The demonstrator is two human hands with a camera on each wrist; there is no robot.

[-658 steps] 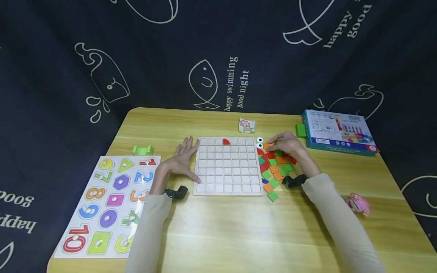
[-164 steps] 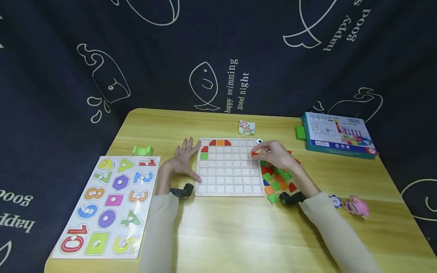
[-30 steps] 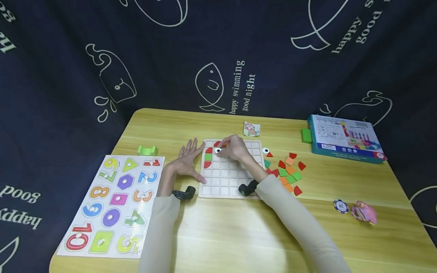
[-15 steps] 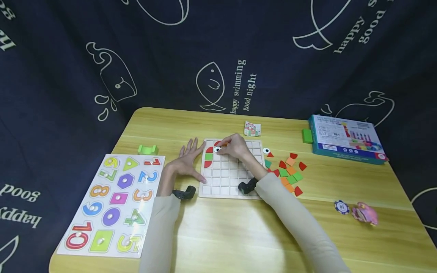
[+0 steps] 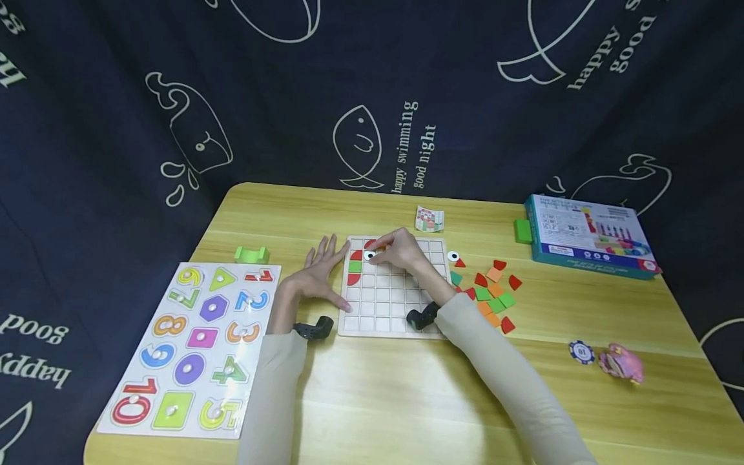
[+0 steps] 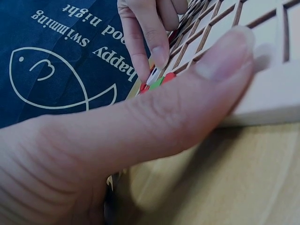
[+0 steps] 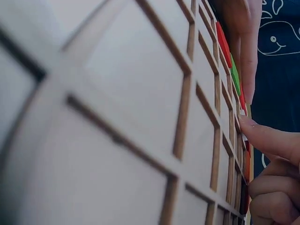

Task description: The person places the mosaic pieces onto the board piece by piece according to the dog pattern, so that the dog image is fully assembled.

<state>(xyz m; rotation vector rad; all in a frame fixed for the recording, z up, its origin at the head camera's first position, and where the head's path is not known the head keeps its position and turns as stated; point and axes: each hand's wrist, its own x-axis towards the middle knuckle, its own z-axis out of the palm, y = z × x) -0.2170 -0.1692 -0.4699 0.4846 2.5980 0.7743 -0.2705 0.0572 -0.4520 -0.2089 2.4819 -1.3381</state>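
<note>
A white wooden grid board (image 5: 380, 323) lies mid-table. Down its left column sit a red quarter-circle (image 5: 356, 256), a green square (image 5: 355, 266) and another red quarter-circle (image 5: 353, 279). My left hand (image 5: 314, 278) is spread along the board's left edge, its thumb (image 6: 187, 101) on the near part of the frame. Over the upper left cells my right hand (image 5: 400, 250) pinches a white eye tile (image 5: 369, 256) with a black dot, low at a cell beside the red and green pieces. That hand partly hides the top row, where a red piece (image 5: 369, 245) shows.
Right of the board lie loose red, green and orange tiles (image 5: 495, 290) and a second eye tile (image 5: 453, 256). A pattern card (image 5: 429, 219) lies behind the board. A number puzzle (image 5: 188, 349) is at left, a toy box (image 5: 589, 236) at back right, a poker chip (image 5: 582, 352) and pink toy (image 5: 622, 363) at right.
Since the oldest frame, red, orange and green pieces have been set on the board. My right hand has moved from the pile with an eye tile, staying almost still this last second.
</note>
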